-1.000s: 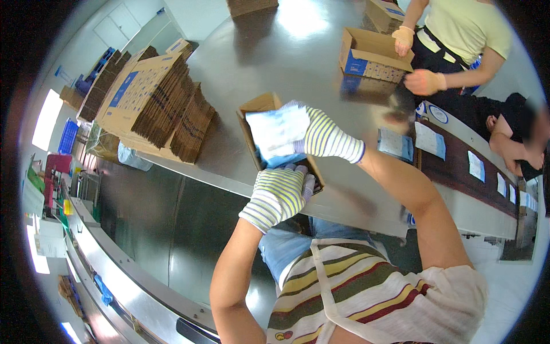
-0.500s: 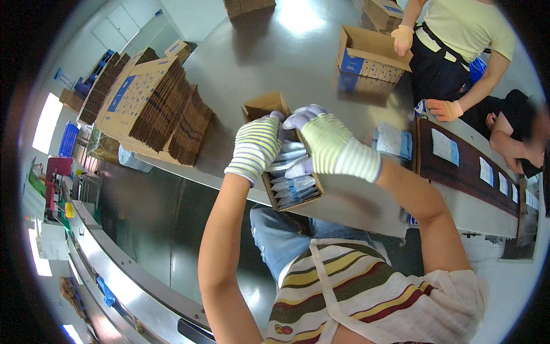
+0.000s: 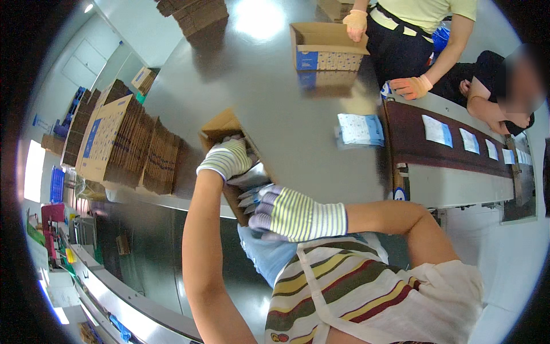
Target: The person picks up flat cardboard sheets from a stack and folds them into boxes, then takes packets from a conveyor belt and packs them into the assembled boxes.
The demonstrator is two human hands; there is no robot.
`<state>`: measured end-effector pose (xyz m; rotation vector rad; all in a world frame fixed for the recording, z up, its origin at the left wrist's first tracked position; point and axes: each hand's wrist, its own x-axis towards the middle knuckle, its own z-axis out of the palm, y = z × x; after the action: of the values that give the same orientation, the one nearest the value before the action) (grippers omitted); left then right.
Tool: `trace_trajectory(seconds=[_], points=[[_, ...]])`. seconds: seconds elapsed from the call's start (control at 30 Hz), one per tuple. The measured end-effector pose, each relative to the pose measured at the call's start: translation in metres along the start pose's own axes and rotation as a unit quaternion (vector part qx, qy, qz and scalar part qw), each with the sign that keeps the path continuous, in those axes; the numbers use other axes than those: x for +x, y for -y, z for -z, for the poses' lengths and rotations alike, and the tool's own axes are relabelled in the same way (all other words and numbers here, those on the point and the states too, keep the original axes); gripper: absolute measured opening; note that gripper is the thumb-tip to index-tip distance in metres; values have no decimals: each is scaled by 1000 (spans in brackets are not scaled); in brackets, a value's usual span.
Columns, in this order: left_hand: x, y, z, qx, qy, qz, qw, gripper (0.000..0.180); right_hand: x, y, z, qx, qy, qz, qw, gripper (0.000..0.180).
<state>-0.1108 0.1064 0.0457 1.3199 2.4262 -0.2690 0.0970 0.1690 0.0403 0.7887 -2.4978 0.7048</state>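
Observation:
A narrow open cardboard box [image 3: 222, 121] lies slantwise at the table's near edge, with thin silvery-blue packets [image 3: 250, 196] standing in a row inside it. Both my hands wear striped knit gloves. My left hand [image 3: 228, 159] reaches down into the far half of the box, its fingertips hidden by the walls and packets. At the box's near right corner, my right hand [image 3: 289, 213] is closed round the edge, thumb side against the packets. A small pile of white-and-blue packets [image 3: 360, 129] rests on the table to the right.
Flattened cartons [image 3: 117, 140] stand stacked at the left. A dark conveyor belt [image 3: 408, 135] carries spaced packets [image 3: 437, 131] at the right. Beside it a co-worker's orange-gloved hand [image 3: 412, 87] rests, the other [image 3: 356, 24] at a larger open carton [image 3: 329, 53].
My right hand has moved from above the middle of the box to its near right corner. The box has turned and tilted, and my left hand reaches deeper inside. The whole view has shifted.

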Motion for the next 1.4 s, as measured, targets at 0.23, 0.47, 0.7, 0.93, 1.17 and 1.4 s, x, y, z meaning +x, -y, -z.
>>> trace_trajectory(seconds=[0.23,0.47,0.7,0.93,1.17,1.4], points=[[-39,-52,44,-41,16,14,999,58,-13,-12,4,-25,-4,-52,998,21],[-76,-42,-14,58,-115,-8,992,59,-11,-21,33,47,-157,19,986,29],[-73,-54,-6,1,-174,-34,984,49,-126,-200,141,-65,6,-258,964,24],[-80,-46,-12,2,-179,-12,984,51,-150,-259,209,-51,267,-448,852,39],[-76,-49,-13,2,-206,-22,978,46,-162,-290,157,-53,467,-427,773,56],[-74,-40,-23,2,-250,-38,968,43,-104,-111,80,-223,330,-342,851,74]])
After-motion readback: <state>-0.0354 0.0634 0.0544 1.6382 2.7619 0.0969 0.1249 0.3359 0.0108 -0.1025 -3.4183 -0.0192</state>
